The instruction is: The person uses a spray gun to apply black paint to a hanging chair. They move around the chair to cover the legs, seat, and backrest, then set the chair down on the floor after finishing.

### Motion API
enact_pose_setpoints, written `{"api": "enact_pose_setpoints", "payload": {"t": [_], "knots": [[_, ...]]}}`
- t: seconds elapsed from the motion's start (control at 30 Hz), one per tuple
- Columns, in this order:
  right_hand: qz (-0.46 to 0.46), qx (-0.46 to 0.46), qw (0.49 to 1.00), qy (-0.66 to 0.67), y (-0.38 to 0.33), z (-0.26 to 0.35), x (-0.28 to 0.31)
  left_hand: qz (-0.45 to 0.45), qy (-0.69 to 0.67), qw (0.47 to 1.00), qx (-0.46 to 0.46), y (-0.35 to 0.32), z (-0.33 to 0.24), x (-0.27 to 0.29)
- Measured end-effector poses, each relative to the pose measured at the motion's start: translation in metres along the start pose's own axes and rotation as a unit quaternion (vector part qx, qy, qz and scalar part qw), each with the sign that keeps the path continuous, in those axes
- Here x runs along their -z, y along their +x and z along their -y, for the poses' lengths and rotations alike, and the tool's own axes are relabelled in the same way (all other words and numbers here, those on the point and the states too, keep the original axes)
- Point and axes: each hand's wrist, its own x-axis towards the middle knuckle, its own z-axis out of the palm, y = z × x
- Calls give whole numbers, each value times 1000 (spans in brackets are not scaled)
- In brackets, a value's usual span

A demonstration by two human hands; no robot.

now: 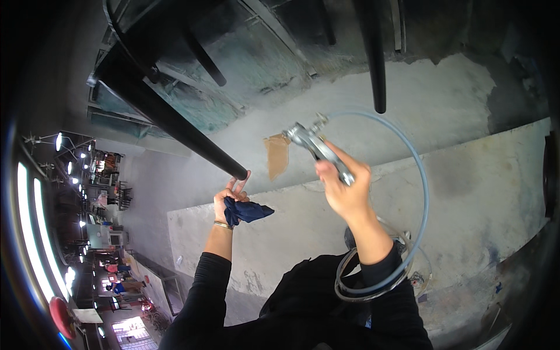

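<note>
Gripping a shiny silver metal spray gun (318, 149) in the right hand (345, 189), fingers curled tight around its handle, nozzle aimed up-left. Looping from the gun, a pale blue flexible hose (424, 198), curving down round the right forearm. Pinching a dark blue crumpled cloth (245, 211) in the left hand (228, 201), two fingers raised and touching the tip of a glossy black tapered furniture leg (175, 125). Behind, a rough grey concrete wall (455, 105).

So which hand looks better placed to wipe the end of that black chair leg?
The left hand, probably. It holds a dark blue cloth and its fingertips are right at the tip of the black leg. The right hand is busy gripping a metal spray gun with its hose, further from that tip.
</note>
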Motion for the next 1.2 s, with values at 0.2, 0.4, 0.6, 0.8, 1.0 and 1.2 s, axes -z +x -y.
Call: {"api": "enact_pose_setpoints", "payload": {"t": [0.2,0.4,0.6,0.8,1.0,1.2], "knots": [[-39,254,959,120,-64,38,31,-23,-7,1000,2,-1,-3,8],[-62,200,956,206,-66,53,74,-20,56,998,4,3,-8,8],[-170,211,958,94,-60,48,112,-8,101,994,27,14,-17,27],[-87,317,944,-3,-75,94,105,-27,101,994,39,25,-23,39],[9,307,944,121,-94,176,112,-17,104,994,31,16,-19,22],[-126,212,966,-76,-58,280,130,-34,109,993,19,10,-14,13]]}}
